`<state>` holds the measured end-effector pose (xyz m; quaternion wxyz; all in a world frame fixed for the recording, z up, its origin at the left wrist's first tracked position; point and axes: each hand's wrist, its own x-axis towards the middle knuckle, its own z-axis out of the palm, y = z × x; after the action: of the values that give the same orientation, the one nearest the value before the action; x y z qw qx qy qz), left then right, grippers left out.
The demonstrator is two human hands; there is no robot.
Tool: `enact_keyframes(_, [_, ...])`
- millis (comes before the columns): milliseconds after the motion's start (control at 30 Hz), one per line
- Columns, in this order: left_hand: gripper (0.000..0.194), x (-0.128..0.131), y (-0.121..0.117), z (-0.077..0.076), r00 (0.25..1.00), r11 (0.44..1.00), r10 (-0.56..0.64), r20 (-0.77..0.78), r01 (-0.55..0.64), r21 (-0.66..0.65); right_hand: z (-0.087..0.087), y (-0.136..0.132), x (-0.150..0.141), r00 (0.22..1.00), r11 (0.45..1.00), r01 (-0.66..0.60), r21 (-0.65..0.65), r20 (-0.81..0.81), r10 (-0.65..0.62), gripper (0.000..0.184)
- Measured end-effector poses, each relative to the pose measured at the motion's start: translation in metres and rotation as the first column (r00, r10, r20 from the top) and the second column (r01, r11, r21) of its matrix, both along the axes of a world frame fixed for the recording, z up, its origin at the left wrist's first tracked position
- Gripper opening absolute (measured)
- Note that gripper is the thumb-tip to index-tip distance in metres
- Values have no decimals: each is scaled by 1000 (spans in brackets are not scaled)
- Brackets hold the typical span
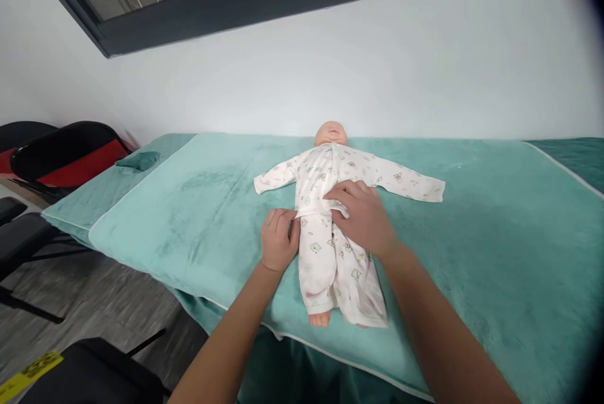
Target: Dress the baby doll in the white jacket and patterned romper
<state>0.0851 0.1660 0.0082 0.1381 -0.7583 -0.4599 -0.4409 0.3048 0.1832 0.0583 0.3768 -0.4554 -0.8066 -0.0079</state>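
Observation:
A baby doll [331,133] lies on its back on a teal towel [212,202], dressed in a white printed romper [330,246] with its sleeves spread out. My left hand [279,239] is closed, pinching the romper's fabric at the doll's waist on the left side. Fingers together, my right hand [361,215] lies flat on the doll's belly and presses the cloth down. One bare foot [319,319] sticks out of the left trouser leg near the towel's front edge.
The towel covers a table against a white wall below a dark-framed window [189,1]. A small folded teal cloth [139,160] lies at the far left corner. Black and red chairs [66,158] stand to the left, and a dark seat [89,372] sits below.

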Motion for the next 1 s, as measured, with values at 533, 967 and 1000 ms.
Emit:
enact_keyframes(533, [18,1,1,4,1000,1000,-16,-22,17,20,5,-4,5,968,997,-68,-37,-244,57,17])
enact_keyframes(967, [18,-1,-1,5,989,987,-99,109,112,-119,4,-9,4,860,985,-173,-21,-491,141,13])
enact_keyframes(1000, [17,-1,0,4,986,985,-99,137,117,-128,4,-10,4,875,983,-179,-29,-461,146,13])
